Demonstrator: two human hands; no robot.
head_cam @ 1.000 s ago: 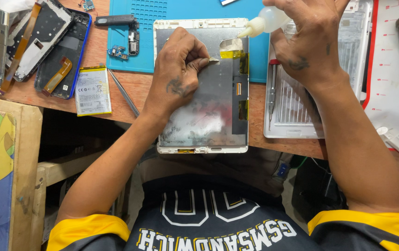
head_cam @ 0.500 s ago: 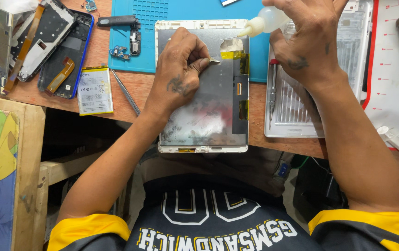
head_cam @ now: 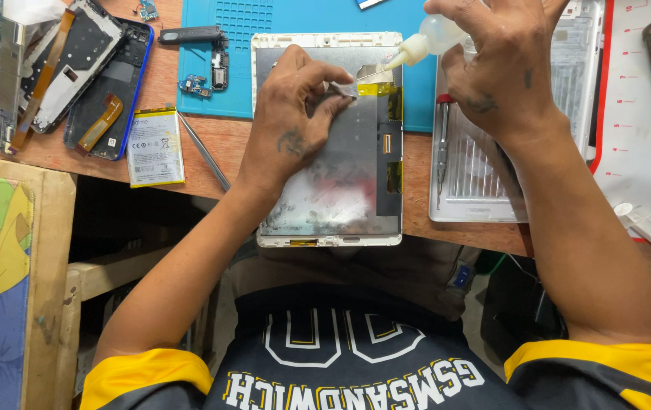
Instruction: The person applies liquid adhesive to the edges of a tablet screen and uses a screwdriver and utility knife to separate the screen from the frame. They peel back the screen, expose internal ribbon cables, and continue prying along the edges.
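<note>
Tablet (head_cam: 341,182) — left hand (head_cam: 291,125) pinches its tape; right hand (head_cam: 504,68) grips a dropper bottle (head_cam: 428,39).

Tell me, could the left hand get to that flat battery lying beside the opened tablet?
Probably yes. The battery lies bare on the wooden table, just left of the left hand, with only a thin metal tool between them.

Tablet (head_cam: 341,175) on desk ctr, battery (head_cam: 155,146) left, tray (head_cam: 477,175) right

Bright, even overhead light — soft glare on the tablet's metal back (head_cam: 341,182) — sharp focus, faint shadows.
</note>
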